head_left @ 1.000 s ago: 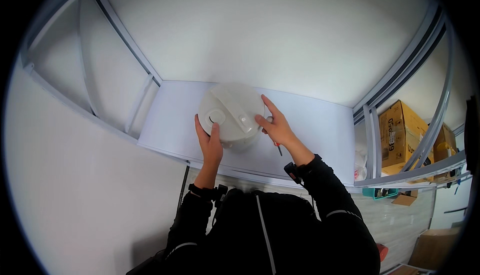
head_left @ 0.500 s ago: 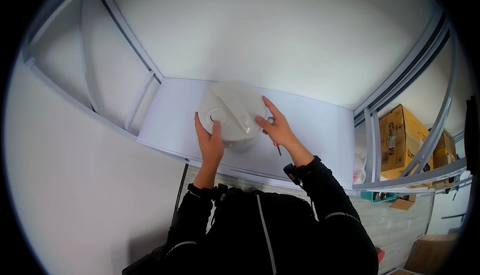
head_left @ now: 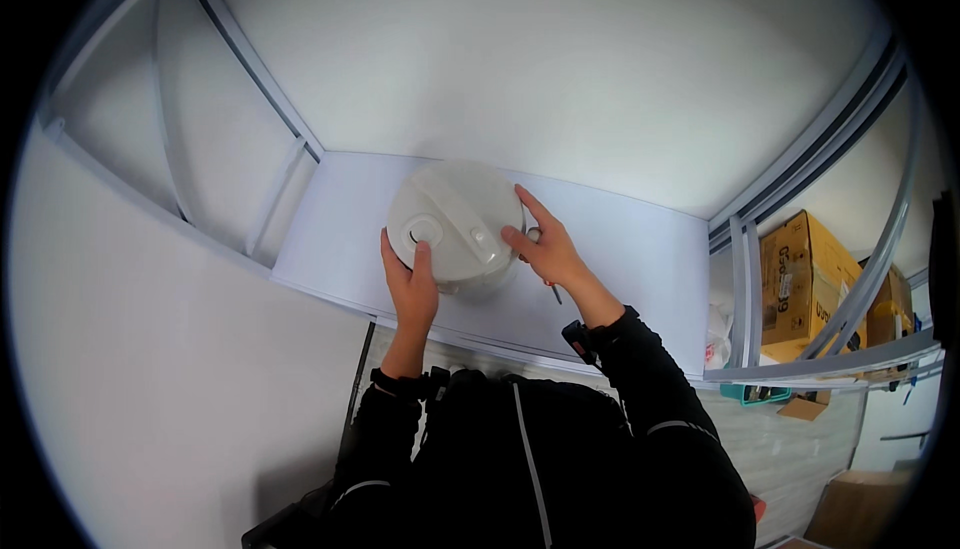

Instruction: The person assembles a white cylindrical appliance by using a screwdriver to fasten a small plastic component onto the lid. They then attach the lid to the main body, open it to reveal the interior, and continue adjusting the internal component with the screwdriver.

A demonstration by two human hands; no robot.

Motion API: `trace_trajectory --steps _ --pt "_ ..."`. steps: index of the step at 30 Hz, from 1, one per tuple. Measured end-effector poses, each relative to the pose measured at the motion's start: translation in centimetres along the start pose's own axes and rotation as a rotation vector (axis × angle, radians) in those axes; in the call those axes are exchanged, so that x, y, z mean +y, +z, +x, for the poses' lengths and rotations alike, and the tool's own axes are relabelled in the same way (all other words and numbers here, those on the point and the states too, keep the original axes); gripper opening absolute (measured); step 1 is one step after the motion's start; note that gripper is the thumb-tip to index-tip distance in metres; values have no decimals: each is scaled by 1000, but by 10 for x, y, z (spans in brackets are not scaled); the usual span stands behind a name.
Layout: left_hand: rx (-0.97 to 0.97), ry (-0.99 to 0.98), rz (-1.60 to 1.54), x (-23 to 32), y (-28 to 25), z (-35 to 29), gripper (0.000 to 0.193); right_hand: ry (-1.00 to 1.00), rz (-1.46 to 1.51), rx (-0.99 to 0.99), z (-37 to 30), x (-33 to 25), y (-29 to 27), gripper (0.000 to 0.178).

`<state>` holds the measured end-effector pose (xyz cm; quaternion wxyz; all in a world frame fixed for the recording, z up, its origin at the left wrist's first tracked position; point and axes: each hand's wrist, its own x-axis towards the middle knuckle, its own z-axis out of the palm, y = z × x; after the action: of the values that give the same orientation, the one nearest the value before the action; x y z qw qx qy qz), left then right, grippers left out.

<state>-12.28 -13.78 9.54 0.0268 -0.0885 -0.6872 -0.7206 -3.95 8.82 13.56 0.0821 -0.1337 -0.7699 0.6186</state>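
On the white table [head_left: 620, 259], close to the pale wall [head_left: 560, 69] behind, sits the round white cooker [head_left: 447, 259], lid side up, right in front of the person, and it has both hands on it! Left hand [head_left: 411, 289] first: fingers around the near left side, thumb up on the lid beside the round vent [head_left: 424, 226], a moderate spread that pinches the edge from above and outside, probably to keep that smooth, curved body from slipping or turning. Over to the right hand [head_left: 553, 252], and what a double duty: thumb and forefinger stand apart against the cooker's right edge, while the other fingers curl around a thin tool [head_left: 557, 295], maybe a screwdriver, its shaft poking out below the palm. Tucked there, it likely stays within reach and leaves the thumb and forefinger free to steady the cooker. One hand each side, so the load looks balanced. Across the lid runs a raised bar [head_left: 458, 217], a carrying handle by its shape, slanting between the hands, and neither is gripping it. Off to the right, beyond the grey frame [head_left: 741, 289], a yellow-brown box [head_left: 795, 284] and a teal bin [head_left: 755, 394] stand well apart from the action.
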Motion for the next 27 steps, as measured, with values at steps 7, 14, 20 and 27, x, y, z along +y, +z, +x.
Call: trace_trajectory --steps 7,14,20,27 --pt "70 -17 22 13 4 23 72 -70 16 25 10 10 -5 81" --pt "76 -36 -43 8 5 34 73 -40 42 18 13 5 -6 80" --pt "50 -11 68 8 5 17 77 62 -19 -31 13 2 -12 81" --pt "-24 57 67 6 9 -16 77 31 22 -47 16 5 -8 84"
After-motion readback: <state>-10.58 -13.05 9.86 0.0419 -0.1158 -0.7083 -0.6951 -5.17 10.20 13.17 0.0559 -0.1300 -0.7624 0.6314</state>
